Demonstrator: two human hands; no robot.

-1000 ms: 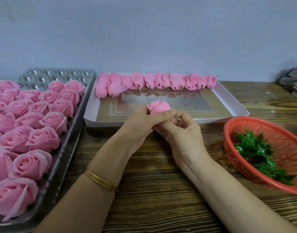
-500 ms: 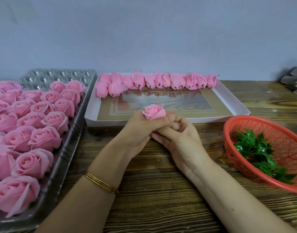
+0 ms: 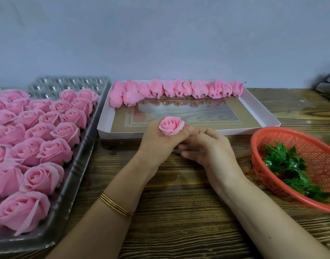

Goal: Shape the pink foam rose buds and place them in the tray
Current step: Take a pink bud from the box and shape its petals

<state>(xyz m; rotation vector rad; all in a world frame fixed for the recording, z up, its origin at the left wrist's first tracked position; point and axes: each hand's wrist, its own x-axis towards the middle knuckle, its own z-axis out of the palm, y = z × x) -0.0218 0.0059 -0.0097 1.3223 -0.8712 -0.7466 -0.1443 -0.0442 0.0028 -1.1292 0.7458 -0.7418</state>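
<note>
My left hand (image 3: 158,141) grips a pink foam rose bud (image 3: 171,125) from below, with its open face turned up toward me, just in front of the white tray (image 3: 261,111). My right hand (image 3: 207,146) sits beside it with curled fingers touching the left hand under the bud; what those fingertips pinch is hidden. A row of several shaped pink buds (image 3: 179,88) lies along the white tray's far edge, stems toward me.
A clear plastic blister tray (image 3: 70,169) on the left holds several open pink roses (image 3: 39,146). A red mesh basket (image 3: 272,182) with green plastic leaves (image 3: 287,163) stands at the right. Grey objects (image 3: 328,86) lie at the far right on the wooden table (image 3: 179,212).
The bud has tipped from lying sideways to facing up toward me and shifted slightly left. Both hands stayed in about the same place.
</note>
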